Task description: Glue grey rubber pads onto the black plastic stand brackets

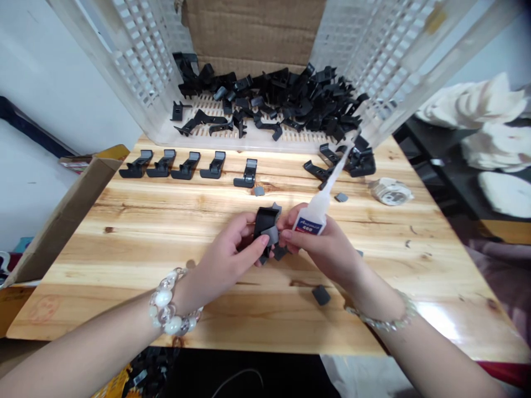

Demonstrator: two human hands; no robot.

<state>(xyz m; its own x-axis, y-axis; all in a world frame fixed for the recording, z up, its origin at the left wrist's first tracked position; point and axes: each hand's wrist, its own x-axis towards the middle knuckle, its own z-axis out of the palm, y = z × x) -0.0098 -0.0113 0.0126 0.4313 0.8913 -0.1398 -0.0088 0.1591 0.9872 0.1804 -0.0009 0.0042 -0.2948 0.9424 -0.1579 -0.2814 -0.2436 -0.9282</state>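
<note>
My left hand (pixel 234 246) is closed on a curved black plastic clip (pixel 265 218), its thumb pressing a small grey pad (pixel 271 236) against it. Close by on the right, my right hand (pixel 319 243) grips a white glue bottle (pixel 312 215) whose long clear nozzle points up and away. The right fingertips come right up to the pad; whether they touch it I cannot tell. More grey pads lie around the hands, one dark pad (pixel 321 295) nearer the table's front edge. A row of black clips (pixel 188 166) stands on the table behind my left hand.
A white plastic crate (pixel 136 66) at the back holds a heap of black clips (pixel 282 99). Some loose clips (pixel 360 160) and a roll of tape (pixel 390 191) lie at right on the wooden table (pixel 124 249). A cardboard box (pixel 62 215) stands at left.
</note>
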